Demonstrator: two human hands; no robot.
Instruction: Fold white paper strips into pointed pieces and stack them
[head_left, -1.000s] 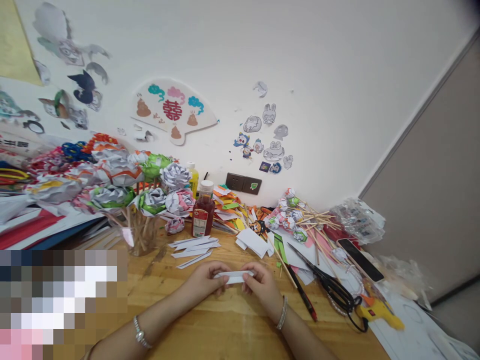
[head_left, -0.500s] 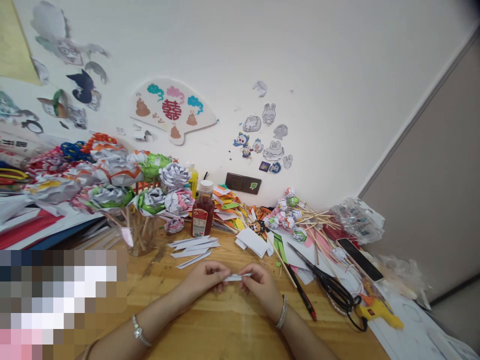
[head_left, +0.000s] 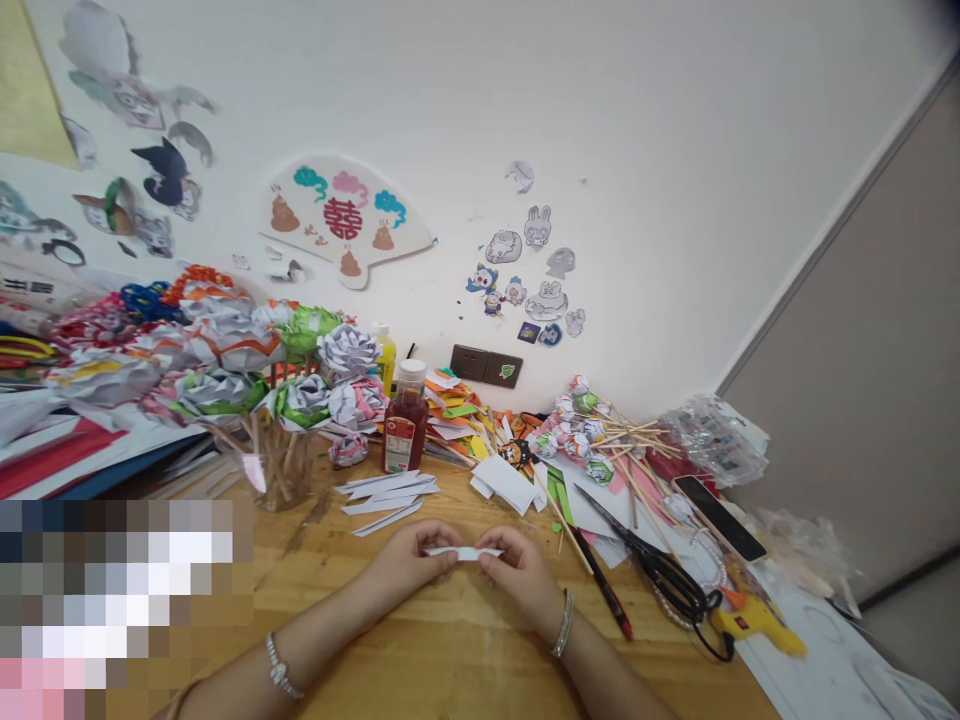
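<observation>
Two of my hands meet low over a wide wooden table (head_left: 450, 660), which fills the bottom of the view under a pale wall dotted with cartoon stickers. At the left, a big cluster of folded paper flowers (head_left: 225, 360) on wooden sticks stands in a clear cup. At the right edge lies a heap of smaller paper buds on skewers (head_left: 592, 430), with black scissors (head_left: 660, 575) and a yellow glue gun (head_left: 754, 620) nearer to me. Behind my hands stands a red sauce bottle (head_left: 405, 425) with a white cap, and just in front of it lie several loose white paper strips (head_left: 386, 495).

My left hand (head_left: 409, 565) pinches the left end of a narrow folded white paper strip (head_left: 463, 553); my right hand (head_left: 521, 570) pinches its right end. Both hands are closed on it, thumbs and fingertips pressed together. It sits level between them, just above the tabletop, near the front centre of the table. A bracelet circles each wrist.
</observation>
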